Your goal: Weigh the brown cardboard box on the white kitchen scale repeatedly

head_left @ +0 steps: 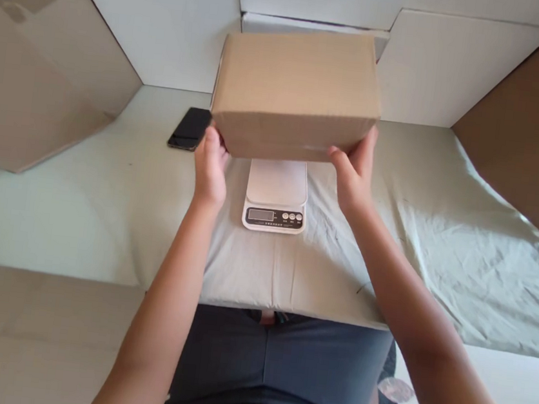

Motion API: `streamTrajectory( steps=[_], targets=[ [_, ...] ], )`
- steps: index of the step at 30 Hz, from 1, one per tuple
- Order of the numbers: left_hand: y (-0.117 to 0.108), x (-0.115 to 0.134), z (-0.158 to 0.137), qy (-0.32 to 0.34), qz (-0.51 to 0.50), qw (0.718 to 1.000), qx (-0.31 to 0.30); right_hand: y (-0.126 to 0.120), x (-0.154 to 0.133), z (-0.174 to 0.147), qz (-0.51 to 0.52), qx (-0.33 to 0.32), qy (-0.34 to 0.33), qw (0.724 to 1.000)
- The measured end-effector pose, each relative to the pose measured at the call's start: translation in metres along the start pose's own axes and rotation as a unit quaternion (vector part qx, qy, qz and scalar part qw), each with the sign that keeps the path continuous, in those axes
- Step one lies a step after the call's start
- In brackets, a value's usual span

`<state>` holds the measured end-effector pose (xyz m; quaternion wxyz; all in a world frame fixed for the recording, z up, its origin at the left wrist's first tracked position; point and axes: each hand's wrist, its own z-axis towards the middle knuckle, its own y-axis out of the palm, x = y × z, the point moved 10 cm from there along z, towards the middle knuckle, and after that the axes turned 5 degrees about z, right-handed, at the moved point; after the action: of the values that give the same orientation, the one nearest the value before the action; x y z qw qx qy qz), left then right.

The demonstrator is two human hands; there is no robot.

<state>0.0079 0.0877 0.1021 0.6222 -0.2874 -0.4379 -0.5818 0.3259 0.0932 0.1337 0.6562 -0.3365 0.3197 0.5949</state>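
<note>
A brown cardboard box (pixel 298 79) is held up between both my hands, tilted a little, over the back part of a white digital kitchen scale (pixel 278 187). My left hand (pixel 211 163) grips its lower left corner, thumb at the front. At the lower right corner my right hand (pixel 355 169) has hold of it, with the thumb on the front face and the other fingers mostly hidden. The scale's front shows a small display and three round buttons; the box hides its rear. Whether the display reads anything, I cannot tell.
A black smartphone (pixel 190 128) lies left of the box, partly behind it. The table wears a pale green cloth (pixel 159 228), wrinkled at right. Large cardboard boxes stand at the left (pixel 45 73) and right (pixel 531 128). White panels (pixel 163 28) close off the back.
</note>
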Motion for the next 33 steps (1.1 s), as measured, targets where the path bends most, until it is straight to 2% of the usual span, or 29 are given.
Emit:
streamTrajectory(
  steps=[3,6,8,15,23,33],
  targets=[
    [-0.009,0.021,-0.048,0.005,0.029,1.000,-0.002,0.000,-0.006,-0.037,0.031,-0.008,0.020,0.999],
    [-0.012,0.022,-0.081,0.002,0.047,0.999,0.010,0.009,-0.005,-0.071,0.070,-0.007,0.061,0.996],
    [-0.013,0.019,-0.091,0.002,0.051,0.998,0.026,0.015,-0.007,-0.083,0.079,-0.005,0.080,0.994],
    [-0.015,0.014,-0.088,-0.001,0.065,0.997,0.042,0.024,-0.013,-0.082,0.093,-0.018,0.101,0.990],
    [-0.014,0.002,-0.088,-0.051,0.077,0.995,0.040,0.024,-0.011,-0.084,0.102,-0.006,0.128,0.987],
    [-0.011,0.002,-0.087,-0.038,0.076,0.996,0.020,0.023,0.003,-0.083,0.129,0.003,0.131,0.983]
  ],
)
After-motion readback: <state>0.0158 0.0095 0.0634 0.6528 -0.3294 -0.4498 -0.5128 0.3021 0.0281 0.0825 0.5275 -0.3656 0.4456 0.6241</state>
